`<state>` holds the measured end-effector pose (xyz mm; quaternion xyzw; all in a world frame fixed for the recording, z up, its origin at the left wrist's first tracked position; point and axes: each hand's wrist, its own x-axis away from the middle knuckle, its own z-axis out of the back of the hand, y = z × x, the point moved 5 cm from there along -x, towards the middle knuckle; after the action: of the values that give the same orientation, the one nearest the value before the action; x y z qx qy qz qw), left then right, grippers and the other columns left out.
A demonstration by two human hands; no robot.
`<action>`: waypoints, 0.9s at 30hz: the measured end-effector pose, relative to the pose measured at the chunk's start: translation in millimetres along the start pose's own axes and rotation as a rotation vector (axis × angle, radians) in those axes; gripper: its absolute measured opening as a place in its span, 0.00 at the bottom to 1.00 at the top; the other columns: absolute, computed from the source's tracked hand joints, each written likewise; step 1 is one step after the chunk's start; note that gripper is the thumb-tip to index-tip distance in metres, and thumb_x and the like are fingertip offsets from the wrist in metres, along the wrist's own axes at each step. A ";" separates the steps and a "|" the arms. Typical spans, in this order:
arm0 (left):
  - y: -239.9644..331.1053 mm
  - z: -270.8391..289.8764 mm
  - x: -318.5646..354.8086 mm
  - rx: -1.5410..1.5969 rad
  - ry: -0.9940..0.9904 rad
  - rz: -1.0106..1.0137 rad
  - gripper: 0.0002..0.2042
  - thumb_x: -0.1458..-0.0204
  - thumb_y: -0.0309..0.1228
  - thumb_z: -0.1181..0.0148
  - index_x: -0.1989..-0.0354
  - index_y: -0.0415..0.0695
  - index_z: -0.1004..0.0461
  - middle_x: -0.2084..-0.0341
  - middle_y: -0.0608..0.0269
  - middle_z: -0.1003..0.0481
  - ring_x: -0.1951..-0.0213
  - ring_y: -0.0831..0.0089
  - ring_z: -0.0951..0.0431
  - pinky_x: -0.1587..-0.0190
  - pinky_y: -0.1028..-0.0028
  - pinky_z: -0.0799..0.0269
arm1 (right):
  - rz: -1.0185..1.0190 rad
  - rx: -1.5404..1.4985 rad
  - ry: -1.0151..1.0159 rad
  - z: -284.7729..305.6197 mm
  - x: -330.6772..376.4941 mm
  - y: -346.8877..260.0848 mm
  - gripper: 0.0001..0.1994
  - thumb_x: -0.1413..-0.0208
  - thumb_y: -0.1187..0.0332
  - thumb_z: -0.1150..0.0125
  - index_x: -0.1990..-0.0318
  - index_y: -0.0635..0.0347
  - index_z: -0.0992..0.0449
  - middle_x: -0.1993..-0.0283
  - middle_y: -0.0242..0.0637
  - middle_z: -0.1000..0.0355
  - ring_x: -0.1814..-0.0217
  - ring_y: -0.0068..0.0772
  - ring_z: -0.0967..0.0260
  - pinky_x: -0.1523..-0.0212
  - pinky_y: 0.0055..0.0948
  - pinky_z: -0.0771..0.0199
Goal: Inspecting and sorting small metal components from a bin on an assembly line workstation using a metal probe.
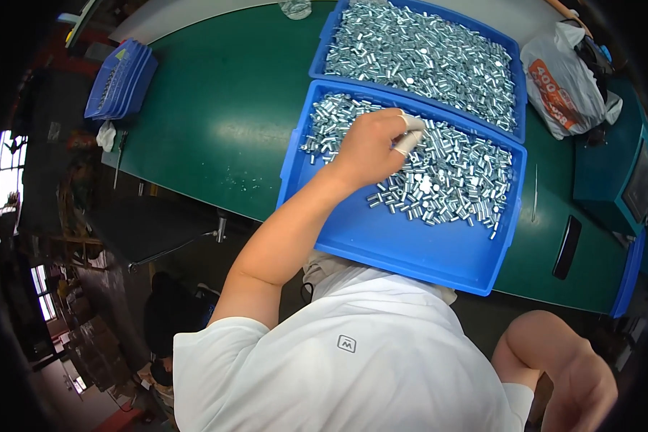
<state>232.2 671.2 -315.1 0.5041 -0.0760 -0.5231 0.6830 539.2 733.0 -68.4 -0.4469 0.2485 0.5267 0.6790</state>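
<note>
My left hand point(376, 144) reaches over the nearer blue tray point(410, 248), with pale finger covers on the thumb and a finger. Those fingertips come together among small silvery metal cylinders point(453, 187). Whether a cylinder sits between them is hidden. The cylinders fill the tray's far part, while its near part shows bare blue plastic. At the lower right my right arm point(536, 342) is bent, away from the tray. Its far end runs to the picture's lower edge, and I cannot make out any fingers there.
A second blue tray point(520, 86), full of the same cylinders, adjoins the far side. On the green table point(216, 108) stand stacked blue bins point(126, 83) at left. At right are a plastic bag point(561, 86), a dark phone-like slab point(567, 247), a thin rod point(535, 194) and a teal machine point(612, 173).
</note>
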 end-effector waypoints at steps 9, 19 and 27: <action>-1.2 -16.5 12.6 -0.222 -0.372 0.011 0.11 0.49 0.22 0.34 0.56 0.43 0.19 0.68 0.56 0.23 0.66 0.57 0.21 0.63 0.63 0.26 | -1.285 0.427 0.619 -24.7 154.9 157.7 0.06 0.43 0.78 0.40 0.60 0.67 0.19 0.64 0.42 0.21 0.66 0.29 0.24 0.67 0.30 0.26; -10.1 -22.0 13.3 -0.329 -0.418 0.089 0.12 0.57 0.16 0.40 0.63 0.41 0.22 0.66 0.54 0.25 0.61 0.49 0.21 0.59 0.55 0.25 | -1.174 0.763 -0.038 -47.0 179.6 251.8 0.12 0.51 0.79 0.35 0.58 0.57 0.18 0.56 0.39 0.24 0.50 0.47 0.27 0.52 0.42 0.24; -22.0 8.9 2.8 -0.176 -0.330 0.262 0.10 0.57 0.14 0.41 0.66 0.39 0.21 0.66 0.49 0.22 0.59 0.48 0.21 0.57 0.55 0.26 | -1.249 0.726 -0.311 -55.2 181.9 273.0 0.06 0.52 0.78 0.40 0.66 0.58 0.21 0.62 0.39 0.28 0.53 0.47 0.26 0.56 0.45 0.23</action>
<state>213.8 664.8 -328.9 0.3359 -0.2056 -0.5102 0.7646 349.2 787.3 -336.0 -0.1726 0.0076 -0.0159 0.9848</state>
